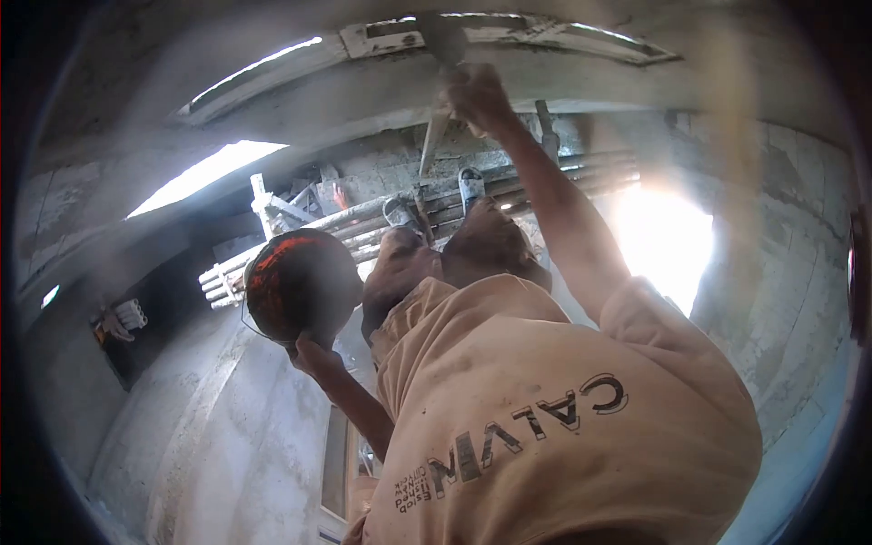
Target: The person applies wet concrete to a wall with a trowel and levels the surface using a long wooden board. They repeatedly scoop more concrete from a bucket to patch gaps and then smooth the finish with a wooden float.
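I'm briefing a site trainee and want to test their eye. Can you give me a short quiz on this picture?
1. True or false: the left hand holds the round dark red-stained pan.
2. Which hand grips the pale pointed metal trowel? A: left hand. B: right hand.
3. Fill in: both sandalled feet stand on ____.
Key: 1 true; 2 B; 3 grey scaffold poles.

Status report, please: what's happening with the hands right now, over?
Own hands out of view. Co-worker: raised hand grips trowel; other hand holds pan. Pipes beyond.
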The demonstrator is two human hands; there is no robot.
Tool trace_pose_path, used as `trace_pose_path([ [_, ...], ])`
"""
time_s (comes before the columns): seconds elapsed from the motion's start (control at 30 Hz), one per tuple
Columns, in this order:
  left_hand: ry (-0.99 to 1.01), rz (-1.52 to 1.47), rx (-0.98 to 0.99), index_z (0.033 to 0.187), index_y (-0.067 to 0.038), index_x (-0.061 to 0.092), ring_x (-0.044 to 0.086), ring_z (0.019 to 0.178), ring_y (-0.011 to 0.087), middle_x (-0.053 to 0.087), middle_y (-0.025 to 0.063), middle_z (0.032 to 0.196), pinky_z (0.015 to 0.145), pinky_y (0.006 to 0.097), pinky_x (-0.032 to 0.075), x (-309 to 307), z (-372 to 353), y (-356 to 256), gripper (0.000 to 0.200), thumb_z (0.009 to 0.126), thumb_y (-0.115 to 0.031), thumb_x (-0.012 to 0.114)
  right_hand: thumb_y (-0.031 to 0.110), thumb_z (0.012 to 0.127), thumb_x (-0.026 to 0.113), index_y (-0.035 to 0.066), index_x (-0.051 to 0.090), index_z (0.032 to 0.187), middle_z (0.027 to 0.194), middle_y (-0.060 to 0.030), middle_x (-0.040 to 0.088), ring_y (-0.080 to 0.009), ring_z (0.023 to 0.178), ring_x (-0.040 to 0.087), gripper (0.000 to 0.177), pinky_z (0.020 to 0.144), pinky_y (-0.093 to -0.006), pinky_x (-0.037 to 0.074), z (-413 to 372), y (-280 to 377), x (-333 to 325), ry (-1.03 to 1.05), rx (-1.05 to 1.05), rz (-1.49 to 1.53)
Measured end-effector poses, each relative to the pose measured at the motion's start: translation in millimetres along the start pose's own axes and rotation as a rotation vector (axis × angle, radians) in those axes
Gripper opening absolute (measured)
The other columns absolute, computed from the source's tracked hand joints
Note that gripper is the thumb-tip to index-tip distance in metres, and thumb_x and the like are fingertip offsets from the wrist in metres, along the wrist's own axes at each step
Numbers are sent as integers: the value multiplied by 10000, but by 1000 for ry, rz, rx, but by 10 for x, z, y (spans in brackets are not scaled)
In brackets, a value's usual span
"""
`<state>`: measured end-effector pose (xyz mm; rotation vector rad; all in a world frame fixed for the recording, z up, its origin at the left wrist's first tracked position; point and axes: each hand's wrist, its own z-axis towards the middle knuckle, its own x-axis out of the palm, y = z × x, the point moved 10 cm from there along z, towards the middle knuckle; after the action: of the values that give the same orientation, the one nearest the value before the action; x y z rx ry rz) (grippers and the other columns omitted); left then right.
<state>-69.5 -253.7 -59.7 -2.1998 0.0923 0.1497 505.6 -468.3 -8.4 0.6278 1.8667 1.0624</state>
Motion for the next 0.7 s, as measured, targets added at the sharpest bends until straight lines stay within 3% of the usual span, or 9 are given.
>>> trace_pose_path([
  [0.1, 44, 75, 42, 1331, -14, 615, 649, 1137, 317, 624, 177, 1289, 839, 413, 604, 65, 134, -46, 521, 826, -128, 678, 278, 846, 695, -1, 688, 932, 881, -185, 737, -325, 830, 721, 292, 817, -455, 560, -165, 96, -23, 106, -160, -250],
  [0.17, 134, 256, 173, 1360, 28, 591, 652, 1132, 313, 616, 176, 1308, 848, 416, 601, 17, 273, -11, 565, 829, -157, 657, 303, 828, 705, 0, 700, 964, 918, -205, 746, -365, 897, 721, 332, 855, -468, 551, -115, -340, -271, -21, -176, -477],
  [0.23, 146, 261, 174, 1356, 51, 589, 653, 1129, 307, 616, 174, 1308, 866, 421, 595, 175, 187, -134, 566, 838, -172, 641, 307, 830, 708, 10, 706, 1002, 938, -212, 749, -389, 931, 718, 343, 872, -480, 550, -117, -343, -509, -176, -89, -532],
  [0.3, 104, 119, 38, 1320, 54, 609, 653, 1128, 299, 623, 172, 1288, 892, 428, 587, 356, 23, -217, 520, 854, -175, 630, 291, 852, 705, 29, 706, 1044, 940, -206, 747, -398, 930, 714, 325, 870, -488, 558, -334, -386, -816, -368, 137, -410],
  [0.4, 171, 197, 193, 1294, 65, 604, 666, 1094, 301, 651, 154, 1224, 901, 445, 577, 424, 108, -336, 493, 857, -162, 625, 256, 870, 690, 62, 700, 1030, 943, -205, 746, -377, 953, 720, 252, 862, -479, 577, -388, -233, -638, -187, -99, -494],
  [0.47, 257, 379, 397, 1256, 37, 618, 672, 1074, 311, 666, 151, 1185, 889, 456, 575, 393, 197, -389, 440, 853, -139, 628, 233, 890, 667, 70, 698, 1039, 919, -189, 740, -360, 929, 723, 223, 837, -471, 586, -410, 17, -510, -73, -199, -719],
  [0.53, 257, 330, 364, 1217, 11, 628, 679, 1054, 318, 677, 159, 1157, 871, 459, 577, 502, 196, -410, 385, 854, -117, 629, 203, 902, 647, 72, 692, 1052, 891, -172, 728, -349, 888, 721, 205, 808, -465, 589, -295, 309, -358, -13, -389, -910],
  [0.6, 174, 80, 79, 1179, -14, 635, 686, 1034, 321, 685, 179, 1141, 847, 454, 584, 555, 229, -250, 329, 860, -98, 627, 166, 906, 632, 68, 684, 1071, 860, -153, 709, -343, 830, 712, 199, 775, -460, 587, 6, 433, -113, 5, -633, -1061],
  [0.7, 208, 223, 257, 1325, 21, 599, 702, 1027, 331, 653, 186, 1239, 822, 407, 642, 441, 393, -164, 515, 813, -35, 590, 297, 947, 709, 111, 690, 1178, 1104, -38, 711, -243, 1098, 650, 297, 937, -481, 519, 529, 112, 210, 273, -637, -1304],
])
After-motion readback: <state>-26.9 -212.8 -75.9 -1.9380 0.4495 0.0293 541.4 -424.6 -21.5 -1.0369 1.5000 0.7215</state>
